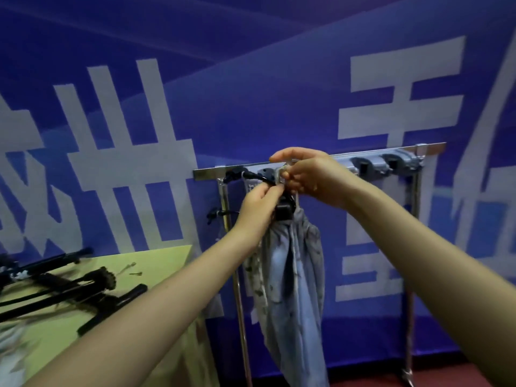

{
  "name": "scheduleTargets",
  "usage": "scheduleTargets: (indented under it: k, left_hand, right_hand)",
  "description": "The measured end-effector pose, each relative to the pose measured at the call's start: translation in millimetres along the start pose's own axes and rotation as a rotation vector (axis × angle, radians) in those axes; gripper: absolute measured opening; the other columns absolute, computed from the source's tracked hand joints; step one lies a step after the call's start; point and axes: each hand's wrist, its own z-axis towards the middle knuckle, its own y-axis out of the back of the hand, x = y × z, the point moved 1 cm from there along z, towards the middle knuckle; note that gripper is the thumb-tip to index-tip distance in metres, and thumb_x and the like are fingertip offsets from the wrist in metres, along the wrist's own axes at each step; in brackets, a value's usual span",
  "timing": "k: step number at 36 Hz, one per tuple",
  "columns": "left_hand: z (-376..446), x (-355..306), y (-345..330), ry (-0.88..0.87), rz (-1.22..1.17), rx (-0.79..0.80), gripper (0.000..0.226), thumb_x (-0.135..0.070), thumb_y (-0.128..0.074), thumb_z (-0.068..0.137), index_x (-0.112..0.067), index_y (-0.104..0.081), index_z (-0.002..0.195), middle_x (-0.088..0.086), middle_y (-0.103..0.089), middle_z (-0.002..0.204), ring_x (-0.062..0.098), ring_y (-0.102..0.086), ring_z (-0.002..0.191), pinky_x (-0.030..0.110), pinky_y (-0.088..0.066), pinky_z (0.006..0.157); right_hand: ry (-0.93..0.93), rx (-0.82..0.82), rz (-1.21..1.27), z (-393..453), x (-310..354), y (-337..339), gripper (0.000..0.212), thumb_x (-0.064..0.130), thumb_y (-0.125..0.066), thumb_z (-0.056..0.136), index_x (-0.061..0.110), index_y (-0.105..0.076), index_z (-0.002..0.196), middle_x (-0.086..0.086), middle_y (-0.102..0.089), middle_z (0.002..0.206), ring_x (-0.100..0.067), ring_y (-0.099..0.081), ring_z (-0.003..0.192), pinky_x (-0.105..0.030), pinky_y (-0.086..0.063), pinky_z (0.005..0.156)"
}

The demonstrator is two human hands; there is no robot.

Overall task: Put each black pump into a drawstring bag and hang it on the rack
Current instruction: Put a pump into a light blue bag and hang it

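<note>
A: Where's the long pale-blue cloth drawstring bag (293,275)?

B: Hanging beneath the silver metal rack (371,157), a black pump (283,212) poking out on top.

A: Hands?

B: Left hand (258,208) pinches the black part at the bag's neck; right hand (310,174) curls round the cord at the rail. More black pumps (83,291) lie on the yellow-green table (156,263).
</note>
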Motion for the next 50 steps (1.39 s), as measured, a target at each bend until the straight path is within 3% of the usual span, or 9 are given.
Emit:
scheduleTargets:
  k: [6,12,16,27,32,36,41,46,50]
  left_hand:
    - [14.4,15.7,-31.1,0.14,-0.177,-0.034,0.02,-0.012,-0.051,0.093,-0.012,-0.053,0.073,0.002,-0.05,0.069,0.01,-0.049,0.062,0.019,-0.04,0.057]
    - [31.1,27.2,-62.4,0.133,0.03,0.044,0.017,-0.014,-0.053,0.091,-0.008,-0.056,0.075,0.006,-0.046,0.059,0.011,-0.043,0.053,0.024,-0.033,0.051]
    - [49.7,34.7,-72.6,0.126,-0.006,-0.012,0.034,-0.014,-0.059,0.09,-0.013,-0.05,0.057,-0.006,-0.043,0.042,0.004,-0.038,0.039,0.02,-0.032,0.045]
    - [86.0,58.4,-106.1,0.204,-0.155,-0.176,0.022,-0.022,-0.06,0.092,-0.017,-0.061,0.071,-0.001,-0.052,0.055,0.012,-0.046,0.05,0.024,-0.035,0.05]
    - [99.7,65.7,-110.6,0.276,-0.214,-0.229,0.011,-0.026,-0.065,0.084,-0.018,-0.066,0.077,0.007,-0.07,0.084,0.024,-0.065,0.081,0.035,-0.052,0.074]
    - [97.9,75.8,-109.4,0.264,-0.105,-0.143,0.017,-0.025,-0.062,0.088,-0.021,-0.062,0.072,-0.002,-0.055,0.064,0.015,-0.05,0.063,0.027,-0.04,0.062]
    - [93.0,72.3,-107.6,0.261,-0.05,-0.055,0.02,-0.024,-0.057,0.094,-0.017,-0.059,0.075,0.002,-0.058,0.072,0.016,-0.051,0.062,0.024,-0.042,0.056]
    - [76.7,70.0,-98.7,0.299,-0.085,0.004,0.028,-0.019,-0.049,0.1,-0.02,-0.055,0.073,0.003,-0.058,0.077,0.022,-0.058,0.079,0.038,-0.053,0.083]
    - [48.5,66.1,-74.0,0.354,-0.159,0.066,0.031,-0.02,-0.039,0.104,0.001,-0.06,0.113,0.006,-0.059,0.09,0.015,-0.055,0.072,0.02,-0.053,0.056]
  right_hand:
    - [-0.08,-0.123,-0.006,0.9,-22.8,41.3,0.032,-0.011,-0.035,0.086,0.011,-0.057,0.082,-0.006,-0.047,0.057,-0.014,-0.042,0.049,-0.02,-0.033,0.044]
    - [-0.028,-0.158,-0.304,-3.5,-37.5,80.4,0.014,0.003,-0.045,0.08,0.011,-0.054,0.073,0.006,-0.045,0.046,-0.008,-0.039,0.036,-0.017,-0.031,0.037]
    - [0.015,-0.166,-0.273,2.7,-41.1,101.6,0.011,0.004,-0.05,0.077,0.011,-0.057,0.082,-0.001,-0.051,0.06,-0.007,-0.044,0.046,-0.023,-0.039,0.048]
    - [-0.032,-0.381,-0.248,50.1,-78.4,115.7,0.019,-0.009,-0.045,0.092,0.003,-0.057,0.101,-0.003,-0.051,0.071,-0.008,-0.047,0.053,-0.02,-0.042,0.052]
    - [-0.047,-0.42,-0.24,61.8,-88.7,118.8,0.021,-0.006,-0.047,0.093,0.009,-0.06,0.086,-0.003,-0.054,0.068,0.0,-0.047,0.041,-0.016,-0.04,0.047]
    - [-0.103,-0.389,-0.162,57.3,-103.9,120.2,0.025,-0.006,-0.045,0.094,0.012,-0.057,0.082,-0.007,-0.051,0.065,-0.004,-0.044,0.039,-0.019,-0.039,0.045]
    - [-0.103,-0.412,-0.1,49.2,-106.3,113.5,0.026,-0.006,-0.044,0.093,0.014,-0.056,0.081,-0.006,-0.053,0.067,-0.008,-0.05,0.046,-0.018,-0.045,0.048]
    - [-0.076,-0.537,-0.36,40.0,-97.5,107.1,0.009,0.012,-0.054,0.092,0.018,-0.06,0.089,0.002,-0.059,0.076,-0.009,-0.053,0.067,-0.025,-0.044,0.065]
    - [0.065,-0.631,-0.492,25.7,-82.7,93.2,0.009,0.02,-0.054,0.09,0.023,-0.06,0.096,-0.005,-0.063,0.098,-0.012,-0.059,0.08,-0.026,-0.047,0.071]
